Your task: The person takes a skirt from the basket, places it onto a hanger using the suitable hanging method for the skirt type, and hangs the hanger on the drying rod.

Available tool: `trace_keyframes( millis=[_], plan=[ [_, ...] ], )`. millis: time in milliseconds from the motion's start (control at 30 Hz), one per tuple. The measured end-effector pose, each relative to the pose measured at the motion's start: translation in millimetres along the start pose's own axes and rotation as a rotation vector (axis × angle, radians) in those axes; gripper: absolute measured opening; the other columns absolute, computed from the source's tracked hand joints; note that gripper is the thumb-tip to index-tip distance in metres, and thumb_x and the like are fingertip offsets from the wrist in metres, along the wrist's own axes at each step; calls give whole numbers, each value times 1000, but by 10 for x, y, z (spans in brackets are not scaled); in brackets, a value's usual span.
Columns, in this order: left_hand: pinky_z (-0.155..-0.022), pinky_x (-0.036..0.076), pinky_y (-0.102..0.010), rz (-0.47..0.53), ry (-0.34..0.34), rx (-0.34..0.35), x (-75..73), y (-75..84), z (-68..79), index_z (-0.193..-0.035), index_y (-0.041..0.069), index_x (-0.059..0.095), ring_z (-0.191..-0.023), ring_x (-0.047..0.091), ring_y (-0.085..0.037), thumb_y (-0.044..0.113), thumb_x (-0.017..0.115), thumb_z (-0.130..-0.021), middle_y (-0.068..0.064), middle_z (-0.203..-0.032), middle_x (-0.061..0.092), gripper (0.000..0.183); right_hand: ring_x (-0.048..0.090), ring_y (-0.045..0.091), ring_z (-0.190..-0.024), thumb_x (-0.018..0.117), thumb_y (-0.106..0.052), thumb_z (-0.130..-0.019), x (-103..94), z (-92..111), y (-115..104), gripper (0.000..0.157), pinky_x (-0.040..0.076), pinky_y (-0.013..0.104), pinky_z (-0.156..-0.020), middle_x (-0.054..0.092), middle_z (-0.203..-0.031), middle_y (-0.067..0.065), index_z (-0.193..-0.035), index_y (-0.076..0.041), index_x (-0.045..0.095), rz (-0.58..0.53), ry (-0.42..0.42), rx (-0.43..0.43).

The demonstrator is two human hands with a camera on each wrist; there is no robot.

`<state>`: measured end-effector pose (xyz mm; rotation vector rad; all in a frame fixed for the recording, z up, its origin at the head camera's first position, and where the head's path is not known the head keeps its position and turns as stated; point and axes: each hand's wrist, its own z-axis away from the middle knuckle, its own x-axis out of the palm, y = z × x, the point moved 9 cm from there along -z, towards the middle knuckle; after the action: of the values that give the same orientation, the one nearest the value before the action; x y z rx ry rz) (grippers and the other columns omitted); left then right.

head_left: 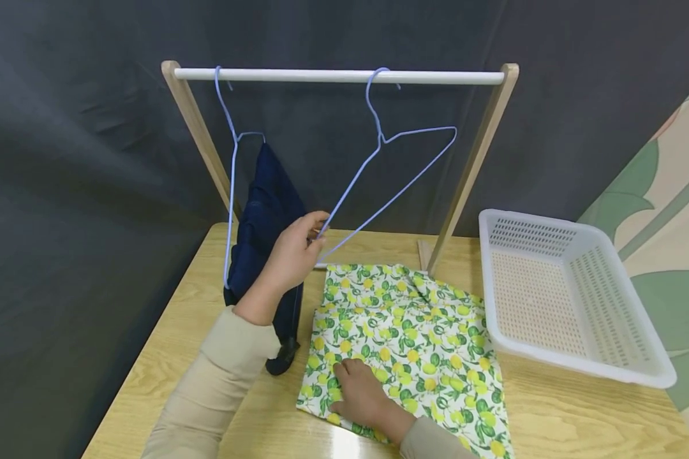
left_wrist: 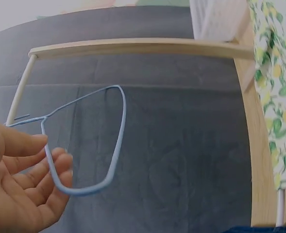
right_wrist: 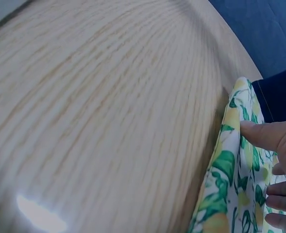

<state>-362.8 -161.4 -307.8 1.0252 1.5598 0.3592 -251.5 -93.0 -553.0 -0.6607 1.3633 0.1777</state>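
My left hand (head_left: 291,260) grips the lower left side of a light blue wire hanger (head_left: 419,131), which hooks over the rack's bar. In the left wrist view the thumb lies against the hanger wire (left_wrist: 84,191), with the fingers curled behind it. Spread on the table is a white cloth garment (head_left: 390,344) printed with lemons and green leaves. My right hand (head_left: 363,396) rests on its near left part. From the right wrist, that hand's thumb (right_wrist: 264,133) lies along the garment's folded edge (right_wrist: 225,165).
A wooden rack with a white bar (head_left: 304,75) stands at the back. At its left, a dark blue garment (head_left: 266,204) hangs on another blue hanger (head_left: 232,191), its lower end by the table. A white perforated basket (head_left: 487,280) sits at the right. Dark curtain behind.
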Motion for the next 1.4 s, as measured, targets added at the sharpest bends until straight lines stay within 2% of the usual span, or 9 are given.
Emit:
trace_keyframes(
  millis=[300, 500, 633, 733, 800, 967, 1033, 1200, 1400],
  plan=[
    [-74, 43, -36, 392, -157, -86, 155, -5, -37, -116, 1, 48, -87, 53, -21, 7, 48, -88, -11, -99, 54, 29, 36, 28, -109, 65, -36, -72, 107, -54, -63, 65, 30, 39, -91, 41, -117, 15, -121, 2, 43, 66, -78, 17],
    [-64, 41, -25, 738, -321, -45, 225, 138, 1, -112, -8, 48, -79, 51, -14, -2, 46, -86, -11, -95, 52, 26, 40, 23, -102, 65, -34, -72, 129, -58, -73, 62, 34, 35, -86, 43, -111, 11, -120, -1, 44, 93, -72, 4],
    [-59, 41, -22, 902, -378, 3, 228, 250, 33, -102, 0, 54, -74, 51, -11, -8, 43, -85, -4, -88, 53, 22, 41, 20, -98, 66, -33, -72, 123, -58, -83, 60, 37, 32, -81, 44, -107, 9, -119, -1, 45, 115, -44, -7],
    [-57, 40, -21, 946, -379, 35, 223, 310, 25, -97, 7, 56, -70, 50, -11, -9, 41, -85, -2, -85, 53, 25, 41, 20, -96, 65, -30, -72, 92, -64, -78, 57, 38, 32, -79, 44, -107, 9, -118, -2, 46, 131, -9, -12],
    [-55, 39, -20, 958, -367, 45, 214, 340, 16, -99, 2, 55, -69, 49, -11, -9, 41, -85, -3, -85, 53, 23, 42, 20, -94, 64, -25, -73, 62, -66, -77, 54, 38, 31, -76, 45, -106, 9, -118, -2, 46, 142, 20, -20],
    [-56, 39, -21, 957, -338, 59, 156, 405, 57, -103, 1, 53, -72, 48, -13, -7, 42, -85, -5, -88, 51, 22, 43, 20, -93, 62, -16, -72, 11, -72, -51, 49, 39, 29, -73, 48, -105, 8, -118, -3, 48, 138, 69, -15],
    [-57, 40, -21, 960, -338, 74, 140, 423, 94, -100, 7, 55, -73, 49, -13, -5, 43, -85, -4, -88, 51, 23, 44, 19, -93, 62, -16, -71, 7, -83, -15, 52, 40, 29, -71, 48, -106, 8, -119, -3, 47, 122, 71, 9],
    [-58, 44, -22, 975, -366, 117, 169, 408, 219, -96, 12, 55, -70, 51, -12, -2, 48, -84, -3, -83, 51, 20, 42, 16, -83, 67, -21, -68, -13, -111, 58, 57, 35, 25, -58, 49, -100, 6, -119, -3, 48, 91, 58, 62],
    [-57, 46, -23, 975, -426, 161, 240, 356, 434, -95, 6, 53, -64, 53, -12, 9, 60, -81, -3, -80, 53, 16, 38, 13, -75, 69, -26, -67, -22, -155, 91, 55, 32, 23, -54, 48, -93, 3, -114, -2, 53, 96, 24, 79]
  ],
)
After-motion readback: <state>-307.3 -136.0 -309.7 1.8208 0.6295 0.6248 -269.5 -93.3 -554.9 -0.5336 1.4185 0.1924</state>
